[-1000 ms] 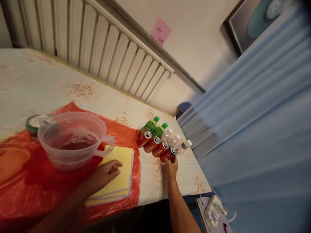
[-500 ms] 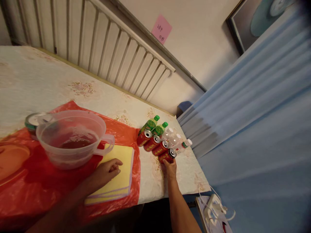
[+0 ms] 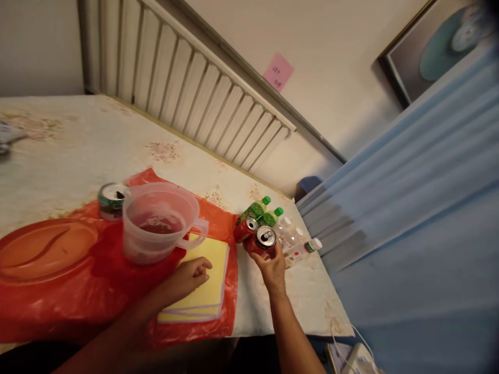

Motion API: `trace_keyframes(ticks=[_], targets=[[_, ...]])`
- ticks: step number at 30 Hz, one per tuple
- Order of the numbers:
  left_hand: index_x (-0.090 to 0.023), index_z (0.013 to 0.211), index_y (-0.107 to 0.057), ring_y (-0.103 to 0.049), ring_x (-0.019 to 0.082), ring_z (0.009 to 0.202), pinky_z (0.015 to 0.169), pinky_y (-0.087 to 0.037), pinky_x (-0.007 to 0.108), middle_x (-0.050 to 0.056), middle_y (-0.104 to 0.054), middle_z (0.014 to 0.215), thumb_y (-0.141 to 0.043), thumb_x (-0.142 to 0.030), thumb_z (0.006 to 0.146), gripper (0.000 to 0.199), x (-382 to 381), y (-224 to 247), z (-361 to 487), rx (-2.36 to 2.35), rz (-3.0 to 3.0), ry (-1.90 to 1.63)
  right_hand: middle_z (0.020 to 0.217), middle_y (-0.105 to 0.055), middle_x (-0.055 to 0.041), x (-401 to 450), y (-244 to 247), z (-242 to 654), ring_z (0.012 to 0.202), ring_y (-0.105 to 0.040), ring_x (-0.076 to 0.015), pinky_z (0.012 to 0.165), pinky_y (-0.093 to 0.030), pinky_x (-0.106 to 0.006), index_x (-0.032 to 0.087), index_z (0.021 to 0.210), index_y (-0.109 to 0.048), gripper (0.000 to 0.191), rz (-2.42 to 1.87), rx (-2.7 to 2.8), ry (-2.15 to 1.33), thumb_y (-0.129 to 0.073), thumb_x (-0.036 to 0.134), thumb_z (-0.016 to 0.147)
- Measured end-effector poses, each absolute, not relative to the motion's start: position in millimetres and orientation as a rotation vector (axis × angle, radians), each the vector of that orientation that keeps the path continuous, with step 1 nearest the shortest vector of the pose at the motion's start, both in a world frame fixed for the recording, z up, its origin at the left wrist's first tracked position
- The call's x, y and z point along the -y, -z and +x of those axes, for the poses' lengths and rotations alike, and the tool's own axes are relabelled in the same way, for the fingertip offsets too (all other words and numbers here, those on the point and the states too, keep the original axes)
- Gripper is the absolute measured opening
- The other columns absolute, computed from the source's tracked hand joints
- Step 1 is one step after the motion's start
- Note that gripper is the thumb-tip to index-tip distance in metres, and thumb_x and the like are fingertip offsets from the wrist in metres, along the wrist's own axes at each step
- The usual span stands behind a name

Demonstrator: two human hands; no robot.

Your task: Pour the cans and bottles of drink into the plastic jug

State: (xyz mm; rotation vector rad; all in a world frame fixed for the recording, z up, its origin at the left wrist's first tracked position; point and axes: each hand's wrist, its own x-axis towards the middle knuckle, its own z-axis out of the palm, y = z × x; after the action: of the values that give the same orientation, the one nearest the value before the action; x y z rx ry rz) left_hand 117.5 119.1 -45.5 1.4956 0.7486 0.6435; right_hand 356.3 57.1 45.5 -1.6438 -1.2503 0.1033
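My right hand (image 3: 273,271) grips a red drink can (image 3: 263,244) with a dark rim and an opened top. The can is raised and hides the cans behind it; one red can (image 3: 244,231) still shows beside it. Over a stack of yellow cloths (image 3: 214,267) with purple edging is my left hand (image 3: 192,274), loosely curled, thumb and forefinger apart, with nothing in it. To its upper left stands a clear plastic measuring jug (image 3: 136,244) with dark liquid inside.
Green-capped bottles (image 3: 255,209) and clear bottles (image 3: 298,253) stand behind the cans. A green-banded can (image 3: 110,205) is left of the jug. An orange oval plate (image 3: 83,241) lies on red plastic sheeting (image 3: 218,221). A radiator (image 3: 187,78) and blue curtain (image 3: 409,208) border the table.
My right hand has lifted the red can off the table and brought it closer. My left hand stays over the cloths. The whole view has shifted, so things appear farther right.
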Motion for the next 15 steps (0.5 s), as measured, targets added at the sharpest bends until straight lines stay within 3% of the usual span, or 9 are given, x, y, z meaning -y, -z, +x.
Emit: trace_keyframes(ticks=[6,15], targets=[[-0.018,0.098,-0.061,-0.051,0.015,0.065,0.059,-0.042,0.026,-0.001,-0.056,0.076,-0.054,-0.034,0.074,0.03,-115,44,112,-0.732,1.52,-0.653,0.123,-0.061,-0.0107,-109,-100,307,0.116,-0.056,-0.028,0.103,-0.045,-0.046,0.02,0.128,-0.058,0.06,-1.482,1.725,0.198,-0.07,0.018,0.069],[-0.019,0.098,-0.059,-0.05,0.016,0.07,0.06,-0.041,0.025,0.0,-0.055,0.078,-0.053,-0.029,0.071,0.029,-114,45,113,-0.773,1.569,-0.61,0.126,-0.057,-0.0128,-153,-149,261,0.116,-0.053,-0.0287,0.1,-0.047,-0.049,0.022,0.14,-0.048,0.062,-1.188,2.174,0.499,-0.067,0.017,0.081]])
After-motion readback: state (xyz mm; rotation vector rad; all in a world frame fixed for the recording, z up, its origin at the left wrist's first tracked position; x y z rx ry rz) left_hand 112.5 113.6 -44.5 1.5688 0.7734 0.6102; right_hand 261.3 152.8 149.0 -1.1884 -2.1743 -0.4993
